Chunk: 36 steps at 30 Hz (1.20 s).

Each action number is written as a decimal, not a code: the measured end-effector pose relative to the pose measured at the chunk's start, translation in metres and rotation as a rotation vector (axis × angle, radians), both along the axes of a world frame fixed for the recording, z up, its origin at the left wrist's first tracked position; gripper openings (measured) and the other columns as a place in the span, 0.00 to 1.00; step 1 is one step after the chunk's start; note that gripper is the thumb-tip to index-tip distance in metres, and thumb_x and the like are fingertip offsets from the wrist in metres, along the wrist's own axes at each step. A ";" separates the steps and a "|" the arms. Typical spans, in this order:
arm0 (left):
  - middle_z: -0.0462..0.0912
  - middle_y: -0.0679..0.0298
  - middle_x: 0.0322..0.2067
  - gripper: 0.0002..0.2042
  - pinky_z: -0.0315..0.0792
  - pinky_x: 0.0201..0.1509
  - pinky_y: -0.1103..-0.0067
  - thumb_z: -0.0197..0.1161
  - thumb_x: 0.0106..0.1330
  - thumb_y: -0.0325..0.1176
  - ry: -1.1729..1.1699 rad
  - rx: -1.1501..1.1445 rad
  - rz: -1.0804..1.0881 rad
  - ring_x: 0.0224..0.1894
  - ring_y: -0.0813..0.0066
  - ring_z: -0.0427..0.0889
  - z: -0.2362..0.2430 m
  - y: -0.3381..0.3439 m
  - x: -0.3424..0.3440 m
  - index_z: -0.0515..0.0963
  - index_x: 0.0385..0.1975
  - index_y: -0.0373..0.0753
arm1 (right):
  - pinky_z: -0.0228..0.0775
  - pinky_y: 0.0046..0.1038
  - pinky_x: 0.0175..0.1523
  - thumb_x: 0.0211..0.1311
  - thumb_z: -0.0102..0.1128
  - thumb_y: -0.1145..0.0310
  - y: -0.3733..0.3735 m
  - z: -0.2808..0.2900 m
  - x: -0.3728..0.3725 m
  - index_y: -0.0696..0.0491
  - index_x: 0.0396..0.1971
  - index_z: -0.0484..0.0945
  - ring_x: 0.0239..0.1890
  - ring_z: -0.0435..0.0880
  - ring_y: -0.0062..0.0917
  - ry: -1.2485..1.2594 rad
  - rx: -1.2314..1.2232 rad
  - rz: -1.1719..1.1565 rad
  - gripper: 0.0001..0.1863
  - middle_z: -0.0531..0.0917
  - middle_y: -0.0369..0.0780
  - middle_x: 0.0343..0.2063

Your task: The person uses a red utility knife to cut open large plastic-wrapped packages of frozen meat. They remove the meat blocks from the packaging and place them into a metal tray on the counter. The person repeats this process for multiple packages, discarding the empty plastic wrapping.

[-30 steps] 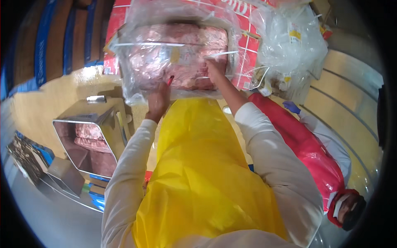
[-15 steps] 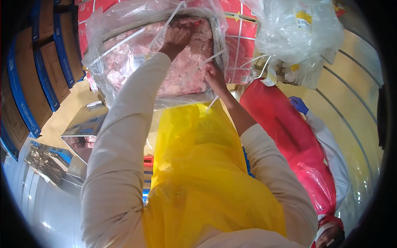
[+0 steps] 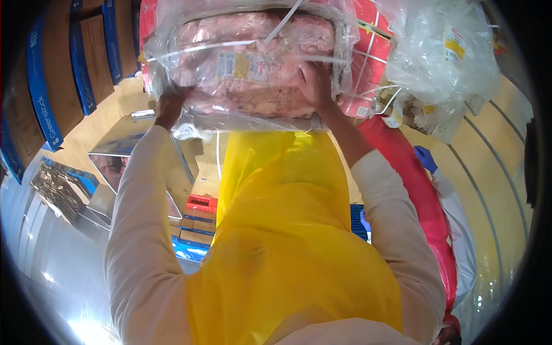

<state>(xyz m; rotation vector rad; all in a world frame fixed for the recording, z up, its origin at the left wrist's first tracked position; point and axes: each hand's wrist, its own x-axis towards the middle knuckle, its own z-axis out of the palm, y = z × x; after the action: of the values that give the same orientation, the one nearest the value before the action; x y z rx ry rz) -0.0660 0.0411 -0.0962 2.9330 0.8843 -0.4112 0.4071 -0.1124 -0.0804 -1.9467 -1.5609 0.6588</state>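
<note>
A large slab of pink raw meat [image 3: 253, 95] lies in clear plastic wrap [image 3: 230, 125] in front of me. White straps [image 3: 202, 49] cross over it, and a white and yellow label [image 3: 244, 67] sits near its middle. My left hand [image 3: 169, 109] is closed on the plastic at the slab's near left corner; its fingertips are partly hidden. Over the right part of the meat, my right hand [image 3: 315, 85] is closed with curled fingers, right at a blurred white strap [image 3: 322, 58].
Red boxes [image 3: 368, 63] stand beyond and right of the slab, with a heap of clear plastic [image 3: 440, 52] beside them. Brown and blue cartons [image 3: 57, 75] are stacked at left. A metal container [image 3: 141, 144] is below my left hand. A co-worker in a red apron [image 3: 411, 178] is close at right.
My left hand has come from the far part of the slab to its near left corner. My right hand has moved up onto the meat. The slab now shows further right, its label uncovered.
</note>
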 end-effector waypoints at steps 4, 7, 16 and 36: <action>0.85 0.57 0.30 0.09 0.78 0.39 0.59 0.54 0.76 0.38 0.180 -0.255 0.398 0.34 0.59 0.87 0.040 -0.014 0.042 0.78 0.39 0.43 | 0.66 0.46 0.67 0.62 0.63 0.66 0.054 0.001 -0.007 0.48 0.56 0.77 0.69 0.69 0.39 -0.335 -0.018 0.188 0.21 0.73 0.38 0.67; 0.82 0.61 0.26 0.08 0.73 0.34 0.60 0.57 0.73 0.38 -0.241 -0.157 0.432 0.28 0.58 0.84 0.028 -0.038 0.082 0.76 0.32 0.44 | 0.60 0.51 0.71 0.62 0.64 0.63 0.037 -0.016 -0.011 0.45 0.57 0.76 0.74 0.62 0.34 -0.401 -0.084 0.312 0.23 0.67 0.33 0.72; 0.85 0.49 0.26 0.12 0.76 0.35 0.53 0.51 0.76 0.40 -0.309 -0.453 0.850 0.29 0.45 0.85 0.035 -0.106 0.236 0.74 0.35 0.39 | 0.63 0.44 0.58 0.54 0.63 0.63 0.059 -0.002 -0.001 0.45 0.41 0.81 0.54 0.79 0.32 -0.400 -0.205 0.570 0.13 0.84 0.35 0.45; 0.74 0.56 0.61 0.10 0.64 0.63 0.54 0.60 0.67 0.40 -0.433 -0.321 0.585 0.63 0.57 0.72 0.043 -0.116 0.323 0.82 0.36 0.41 | 0.57 0.26 0.28 0.71 0.58 0.65 0.096 -0.012 0.123 0.60 0.24 0.70 0.22 0.61 0.15 0.605 -0.040 -0.324 0.18 0.67 0.32 0.16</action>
<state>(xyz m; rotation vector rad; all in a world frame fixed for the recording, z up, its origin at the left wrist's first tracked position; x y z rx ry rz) 0.2572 -0.0751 -0.0537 2.2027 1.3680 0.1070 0.5306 -0.0166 -0.0926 -1.7427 -0.8502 1.0187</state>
